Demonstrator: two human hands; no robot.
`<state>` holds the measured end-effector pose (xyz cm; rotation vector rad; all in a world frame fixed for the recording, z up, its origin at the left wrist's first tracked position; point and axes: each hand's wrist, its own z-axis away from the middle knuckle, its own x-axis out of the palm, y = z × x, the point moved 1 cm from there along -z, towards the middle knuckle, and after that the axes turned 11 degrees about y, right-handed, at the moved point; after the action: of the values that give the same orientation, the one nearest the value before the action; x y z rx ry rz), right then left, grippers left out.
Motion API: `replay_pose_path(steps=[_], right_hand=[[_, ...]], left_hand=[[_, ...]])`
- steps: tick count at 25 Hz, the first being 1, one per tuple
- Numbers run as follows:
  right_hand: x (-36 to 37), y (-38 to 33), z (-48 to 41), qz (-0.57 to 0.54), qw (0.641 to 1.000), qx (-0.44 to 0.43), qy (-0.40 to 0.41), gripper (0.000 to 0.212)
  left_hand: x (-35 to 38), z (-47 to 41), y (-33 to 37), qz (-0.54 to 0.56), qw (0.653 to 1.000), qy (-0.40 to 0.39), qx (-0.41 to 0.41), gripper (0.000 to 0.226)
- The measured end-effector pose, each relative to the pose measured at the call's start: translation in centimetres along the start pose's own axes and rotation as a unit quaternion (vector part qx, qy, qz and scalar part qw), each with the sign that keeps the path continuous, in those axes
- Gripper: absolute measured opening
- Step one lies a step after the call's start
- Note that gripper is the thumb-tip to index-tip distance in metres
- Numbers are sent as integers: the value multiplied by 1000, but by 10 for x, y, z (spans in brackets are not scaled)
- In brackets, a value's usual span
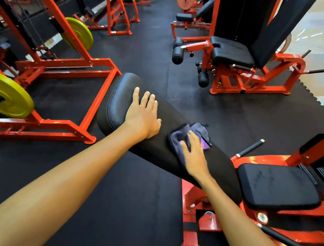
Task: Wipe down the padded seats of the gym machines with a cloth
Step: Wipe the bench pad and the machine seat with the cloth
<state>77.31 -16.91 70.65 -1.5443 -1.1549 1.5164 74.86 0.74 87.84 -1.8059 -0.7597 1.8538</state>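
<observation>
A long black padded backrest (120,100) of an orange-framed bench runs from centre to lower right. My left hand (143,117) lies flat on its upper part, fingers straight and spread. A crumpled grey-purple cloth (195,132) sits on the middle of the pad, and my right hand (194,154) presses on it with fingers spread over the fabric. The bench's square black seat pad (278,186) is at the right, with faint streaks on it.
An orange leg machine with a black seat (232,52) stands at the upper right. Orange racks with yellow weight plates (6,95) fill the left. Black rubber matting (132,198) covers the floor. My bare toes show at the bottom edge.
</observation>
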Motion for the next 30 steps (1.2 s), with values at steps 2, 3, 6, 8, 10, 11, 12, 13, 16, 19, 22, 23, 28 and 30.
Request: replay_pose_path(steps=[2,3,6,8,10,11,12,13,16,19,22,23,28,30], right_hand=[[2,7,-20,28,998,58,9,40],[6,-1,-28,49,995,86,1,42],[20,-47,-23,68,994,83,-14,52],[21,-61,8,22,999,32,3,48],[12,-46,38,7,999,17,46,49],[6,-31,47,22,997,30,69,49],[1,-18,46,42,994,58,83,47],[-3,-8,40,61,989,98,94,42],[2,-14,28,95,977,170,87,27],[20,-59,48,80,991,51,96,34],[31,-69,80,99,984,-24,149,48],[30,-56,85,118,978,-26,168,49],[10,6,73,124,950,197,209,49],[22,-4,66,91,949,220,208,57]], left_hand=[[-1,0,0,-4,1000,-5,11,70],[-1,0,0,-5,1000,-6,16,70],[-1,-1,0,-9,1000,-14,20,71],[0,0,0,-6,999,-18,31,69],[-1,2,2,5,998,-20,52,68],[-1,3,3,10,998,-21,61,67],[-1,3,3,14,997,-23,67,67],[-2,4,2,16,997,-26,70,67],[-3,5,0,12,997,-29,76,67],[-4,6,1,9,996,-26,83,67],[-5,6,2,17,995,-25,91,66],[-6,6,3,21,995,-26,94,66],[-9,5,2,26,994,-35,103,64],[-9,5,2,25,994,-36,101,64]])
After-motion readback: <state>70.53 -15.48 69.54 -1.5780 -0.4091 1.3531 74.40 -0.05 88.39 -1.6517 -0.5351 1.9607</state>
